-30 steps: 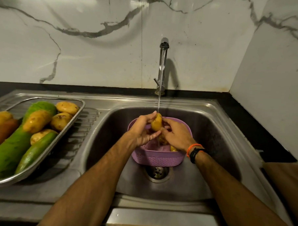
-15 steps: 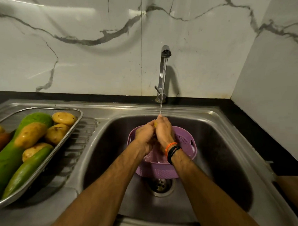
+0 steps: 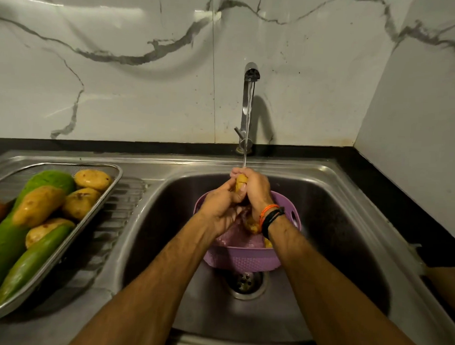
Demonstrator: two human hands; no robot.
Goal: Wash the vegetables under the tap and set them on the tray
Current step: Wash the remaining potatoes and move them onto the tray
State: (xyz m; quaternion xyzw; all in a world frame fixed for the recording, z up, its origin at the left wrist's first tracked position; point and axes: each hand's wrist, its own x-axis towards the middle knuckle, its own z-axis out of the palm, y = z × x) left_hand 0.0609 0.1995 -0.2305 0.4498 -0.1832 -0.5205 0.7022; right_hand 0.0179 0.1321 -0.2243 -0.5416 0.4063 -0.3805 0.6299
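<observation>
Under tap [image 3: 248,100], our left hand [image 3: 220,211] and right hand [image 3: 255,190] clasp wet potato [image 3: 240,182]; could slip, probably into basket [image 3: 243,259].

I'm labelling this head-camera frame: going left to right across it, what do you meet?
Metal tray holding washed potatoes and green gourds → ribbed drainboard → left hand → potato under the tap's stream → right hand → right rim of the purple basket → sink's right rim.

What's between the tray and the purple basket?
In the head view: ribbed steel drainboard and the sink wall. Nothing lies there between tray and purple basket.
</observation>
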